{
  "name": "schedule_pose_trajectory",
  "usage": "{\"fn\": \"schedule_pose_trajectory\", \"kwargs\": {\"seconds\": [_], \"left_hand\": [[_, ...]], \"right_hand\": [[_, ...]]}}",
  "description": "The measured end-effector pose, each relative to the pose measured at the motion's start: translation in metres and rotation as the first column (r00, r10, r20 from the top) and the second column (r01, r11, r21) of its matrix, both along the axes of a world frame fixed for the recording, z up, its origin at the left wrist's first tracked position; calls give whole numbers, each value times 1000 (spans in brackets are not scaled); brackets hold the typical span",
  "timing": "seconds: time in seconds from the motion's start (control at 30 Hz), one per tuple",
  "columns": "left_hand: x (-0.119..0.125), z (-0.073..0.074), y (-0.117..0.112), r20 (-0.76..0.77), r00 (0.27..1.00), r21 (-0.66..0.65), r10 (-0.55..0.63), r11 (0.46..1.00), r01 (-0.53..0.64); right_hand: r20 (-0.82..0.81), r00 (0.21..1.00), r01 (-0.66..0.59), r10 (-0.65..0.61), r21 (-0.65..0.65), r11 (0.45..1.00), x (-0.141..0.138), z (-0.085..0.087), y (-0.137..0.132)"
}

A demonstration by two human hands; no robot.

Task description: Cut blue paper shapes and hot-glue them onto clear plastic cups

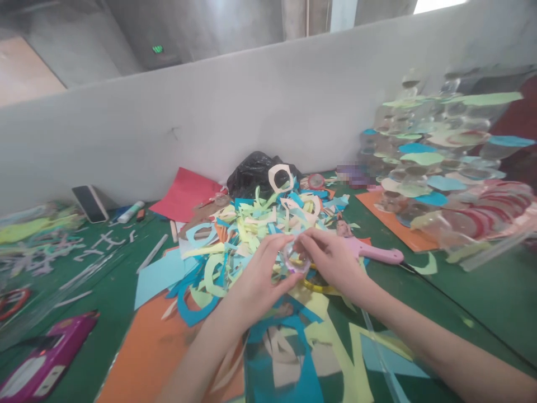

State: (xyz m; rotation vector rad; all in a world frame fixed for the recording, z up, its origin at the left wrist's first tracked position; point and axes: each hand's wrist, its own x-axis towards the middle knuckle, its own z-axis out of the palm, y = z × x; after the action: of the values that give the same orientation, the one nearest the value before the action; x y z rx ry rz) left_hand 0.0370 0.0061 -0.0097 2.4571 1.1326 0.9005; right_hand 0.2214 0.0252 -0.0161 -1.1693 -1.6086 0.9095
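In the middle of the view, my left hand holds a small clear round plastic cup between thumb and fingers. From the other side, my right hand pinches at the cup's rim; its fingertips partly cover that edge. Both hands are over a heap of cut paper scraps in blue, yellow, green and cream. Just beyond my right hand lies a pink glue gun with a black cord.
Stacked clear cups with paper pieces between them stand at the right. A black plastic bag and red paper lie by the wall. A phone leans at left; a magenta device lies nearer. Orange paper is in front.
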Motion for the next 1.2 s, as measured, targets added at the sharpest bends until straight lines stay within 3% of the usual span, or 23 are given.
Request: {"fn": "schedule_pose_trajectory", "kwargs": {"seconds": [0.17,0.33,0.47,0.63,0.77,0.83,0.93,1.0,1.07,1.13,1.2], "left_hand": [[3,0,1,-19,999,55,44,998,-43],[9,-2,0,-87,995,231,46,973,-25],[13,0,-2,-176,983,415,53,910,26],[16,7,-3,-253,962,631,104,771,82],[19,7,-4,-228,963,709,142,702,64],[19,5,-5,-190,972,707,138,707,38],[17,-1,-8,-65,991,536,116,842,-63],[15,-3,-8,73,994,309,85,946,-103],[14,-3,-8,250,965,5,81,996,-84],[15,0,-6,408,901,-308,146,951,-15],[16,4,-4,473,845,-546,249,836,60]], "right_hand": [[-313,945,40,-101,-195,980,-12,-4,0],[-489,857,-6,-160,-322,947,-21,-8,-4],[-588,788,-75,-183,-387,919,-21,-6,-5],[-661,723,-168,-200,-449,877,-18,-1,0],[-706,681,-214,-195,-446,869,-18,3,-1],[-718,665,-216,-203,-446,869,-19,3,-3],[-650,736,-118,-186,-395,911,-21,4,-5],[-510,850,-8,-131,-261,965,-21,3,-6],[-322,944,50,-76,-86,995,-20,1,-7],[-170,984,55,-47,42,998,-19,-1,-8],[-74,996,48,-39,124,991,-17,-2,-9]]}}
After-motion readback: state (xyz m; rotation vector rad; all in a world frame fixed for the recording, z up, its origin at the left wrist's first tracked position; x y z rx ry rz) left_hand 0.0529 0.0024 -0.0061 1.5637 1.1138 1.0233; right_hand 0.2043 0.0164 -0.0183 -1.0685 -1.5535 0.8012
